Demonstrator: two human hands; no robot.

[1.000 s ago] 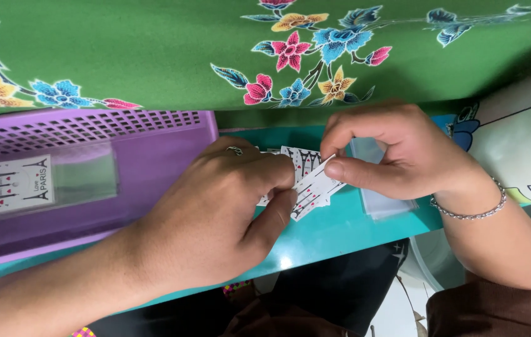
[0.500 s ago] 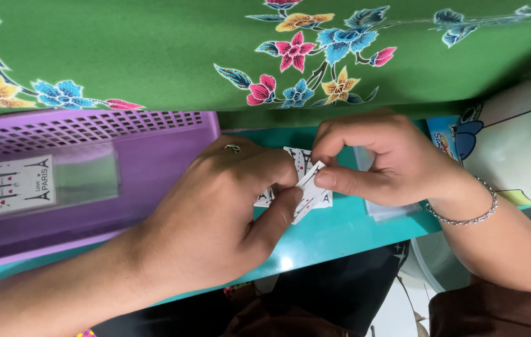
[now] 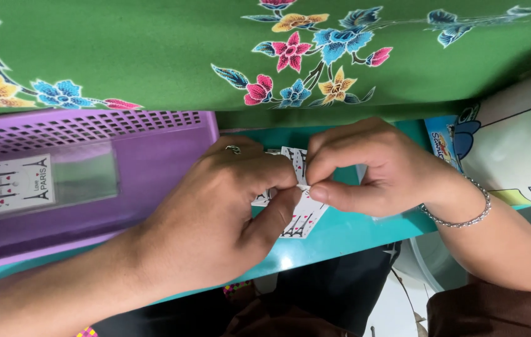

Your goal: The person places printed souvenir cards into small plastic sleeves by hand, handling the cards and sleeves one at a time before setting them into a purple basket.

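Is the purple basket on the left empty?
No. The purple basket holds a clear sleeve with a printed card inside.

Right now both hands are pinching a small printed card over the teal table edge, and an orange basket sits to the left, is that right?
Not quite: the basket is purple, not orange. The head view shows it to the left. The rest holds: the left hand and the right hand both pinch the small printed card over the teal table edge.
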